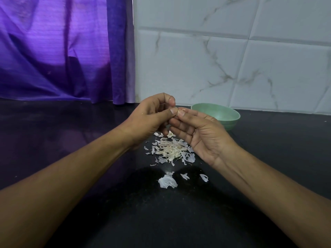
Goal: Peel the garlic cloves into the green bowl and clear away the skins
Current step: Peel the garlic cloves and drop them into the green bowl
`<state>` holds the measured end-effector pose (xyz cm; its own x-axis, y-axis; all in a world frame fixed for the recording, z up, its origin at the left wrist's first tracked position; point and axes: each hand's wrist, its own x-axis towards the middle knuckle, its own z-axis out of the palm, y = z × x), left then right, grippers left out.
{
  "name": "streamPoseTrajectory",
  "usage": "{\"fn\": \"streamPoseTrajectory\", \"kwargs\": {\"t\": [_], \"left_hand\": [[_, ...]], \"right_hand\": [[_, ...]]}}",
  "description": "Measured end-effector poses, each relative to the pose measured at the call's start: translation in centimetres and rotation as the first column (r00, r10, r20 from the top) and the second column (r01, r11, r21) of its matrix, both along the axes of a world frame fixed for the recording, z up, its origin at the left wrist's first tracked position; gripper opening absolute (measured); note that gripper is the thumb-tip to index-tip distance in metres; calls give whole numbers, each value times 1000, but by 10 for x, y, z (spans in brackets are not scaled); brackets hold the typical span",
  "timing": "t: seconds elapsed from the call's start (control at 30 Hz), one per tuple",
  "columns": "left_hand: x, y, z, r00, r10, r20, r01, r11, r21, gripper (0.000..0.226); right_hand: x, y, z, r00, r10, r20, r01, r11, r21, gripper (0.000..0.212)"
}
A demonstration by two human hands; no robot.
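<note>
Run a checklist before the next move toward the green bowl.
1. Grip: left hand and right hand both pinch a small piece at the fingertips: ok.
2. Small piece fully peeled: too small to tell: cannot tell.
3. Green bowl upright, just beyond the right hand: ok.
4. Bowl contents: partly hidden by the right hand: cannot tell.
5. Skins cleared: pile of skins and loose skins lie on the counter: not ok.

black countertop (71, 140) | garlic skins (170, 149) heaped | green bowl (231, 116) behind
</note>
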<state>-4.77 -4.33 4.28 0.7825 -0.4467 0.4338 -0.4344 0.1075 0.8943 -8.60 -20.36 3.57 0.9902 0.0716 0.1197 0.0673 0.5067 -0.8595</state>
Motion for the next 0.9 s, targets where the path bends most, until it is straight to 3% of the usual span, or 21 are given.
{"fn": "streamPoseTrajectory", "kwargs": {"t": [0.23, 0.53, 0.67, 0.8, 0.9], "left_hand": [[-1, -4, -1, 1000, 6, 24, -5, 1000, -6, 15], [2, -2, -4, 992, 62, 109, -67, 997, 46, 17], [4, -2, -9, 988, 119, 96, -123, 992, 40, 24], [6, -2, -10, 982, 151, 116, -158, 986, 55, 23], [6, -3, -11, 979, 152, 135, -163, 984, 74, 22]], "right_hand": [[0, 2, -1, 998, 29, -63, -26, 998, 51, 9], [1, 0, 0, 990, 84, -114, -75, 994, 84, 16], [4, -3, -4, 998, 37, -57, -36, 999, 16, 10], [5, -5, -5, 999, 30, -14, -30, 998, -55, 20], [5, -7, -5, 999, 24, -24, -26, 997, -75, 17]]}}
